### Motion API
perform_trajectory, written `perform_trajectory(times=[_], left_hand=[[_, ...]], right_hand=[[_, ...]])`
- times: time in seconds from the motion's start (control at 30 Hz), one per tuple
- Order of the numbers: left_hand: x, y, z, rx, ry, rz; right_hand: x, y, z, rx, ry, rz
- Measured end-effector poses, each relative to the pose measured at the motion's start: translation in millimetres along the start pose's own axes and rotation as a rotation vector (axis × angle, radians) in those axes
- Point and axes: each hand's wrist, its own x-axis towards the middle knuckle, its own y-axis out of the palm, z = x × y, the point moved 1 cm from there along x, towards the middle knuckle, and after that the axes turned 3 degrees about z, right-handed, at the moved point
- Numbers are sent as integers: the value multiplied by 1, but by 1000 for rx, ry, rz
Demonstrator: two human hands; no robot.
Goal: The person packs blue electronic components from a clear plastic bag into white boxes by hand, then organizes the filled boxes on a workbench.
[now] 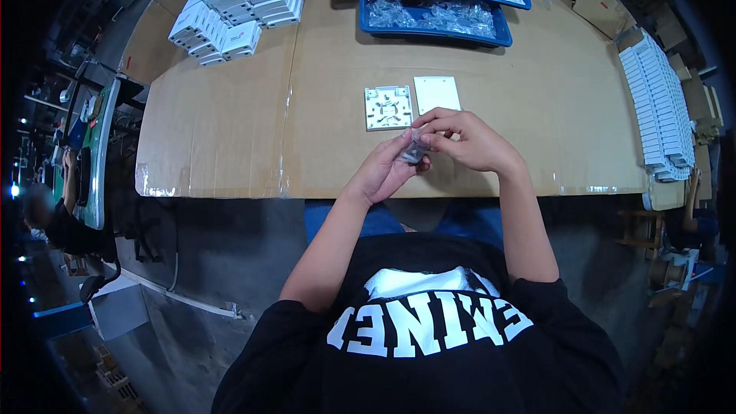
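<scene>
The small clear plastic bag [415, 150] I pinch with both my left hand [386, 172] and right hand [468, 140], so I should tear gently above the cardboard-covered table [230, 123].

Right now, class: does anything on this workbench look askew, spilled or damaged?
Nothing stands out. Both hands hold a small clear bag above the cardboard-covered table; the two white square plates lie flat side by side, and the trays sit tidy.

We hold both forearms forward, bare. Our left hand [386, 171] and right hand [465, 140] meet, fingers curled and pinched together.
</scene>
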Motion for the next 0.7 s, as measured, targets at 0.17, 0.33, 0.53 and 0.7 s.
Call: perform_trajectory(times=[0.17, 0.33, 0.53, 0.7], left_hand=[[5, 2, 6, -68, 15, 0], [-5, -26, 10, -128, -101, 209], [-8, 6, -6, 59, -106, 31], [-3, 1, -3, 12, -120, 18]], right_hand=[[0, -1, 0, 22, -11, 136], [3, 3, 6, -200, 15, 285], [4, -2, 10, -155, 58, 459], [25, -83, -25, 88, -20, 232]])
